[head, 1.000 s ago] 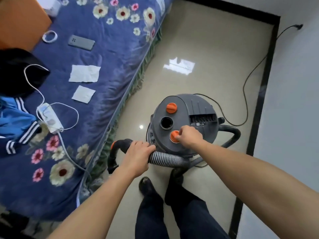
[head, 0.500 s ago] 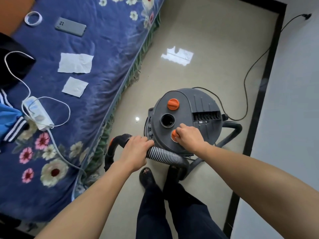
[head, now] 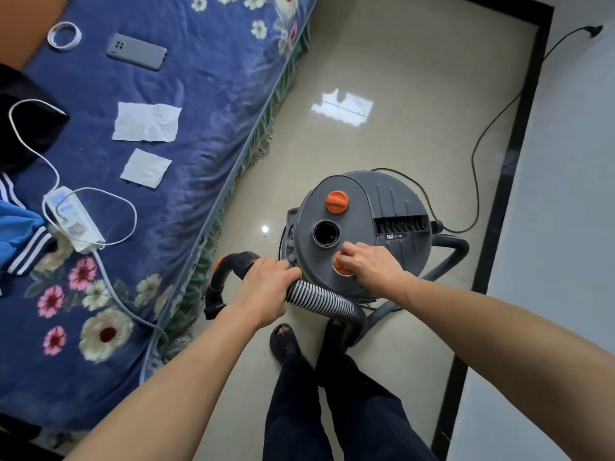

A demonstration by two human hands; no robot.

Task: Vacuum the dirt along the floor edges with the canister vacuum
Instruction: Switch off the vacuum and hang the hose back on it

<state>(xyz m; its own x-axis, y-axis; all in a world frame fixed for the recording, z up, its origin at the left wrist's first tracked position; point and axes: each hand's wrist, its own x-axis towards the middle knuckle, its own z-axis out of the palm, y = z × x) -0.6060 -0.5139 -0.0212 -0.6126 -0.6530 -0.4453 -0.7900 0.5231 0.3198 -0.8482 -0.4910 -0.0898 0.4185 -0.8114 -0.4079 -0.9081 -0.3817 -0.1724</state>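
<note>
You stand over the canister vacuum [head: 362, 227], which sits on the floor [head: 382, 61] between the bed [head: 206, 128] on the left and the dark baseboard [head: 519, 161] on the right, just beyond your feet. That spot puts both floor edges within the hose's reach, and its top panel faces up at you, so the controls are easy to get at.

The power cord [head: 476, 168] leaves the right side of the body, loops over the floor and climbs the right wall to a plug [head: 594, 29] at the far right. The machine looks ready to run.

The ribbed hose [head: 319, 299] comes off the near side and bends left across your front into a black curved handle [head: 223, 277], whose free end points down beside the bed's fringe. Holding it there keeps the nozzle end under control and off the bedding while you deal with the body.

Your left hand [head: 266, 287] is wrapped around the hose where the ribs meet that handle, fingers curled over the top in a full grip.

Your right hand [head: 372, 266] rests on the near orange knob [head: 340, 266] on the lid. The fingers are bent and closed around the knob's right side, the thumb hidden beneath, as if turning a switch or dial. The far orange knob [head: 337, 202] and the open round port [head: 326, 232] between the two knobs are untouched.

I judge that this is the setting-up step, with no edge cleaned yet.
</note>
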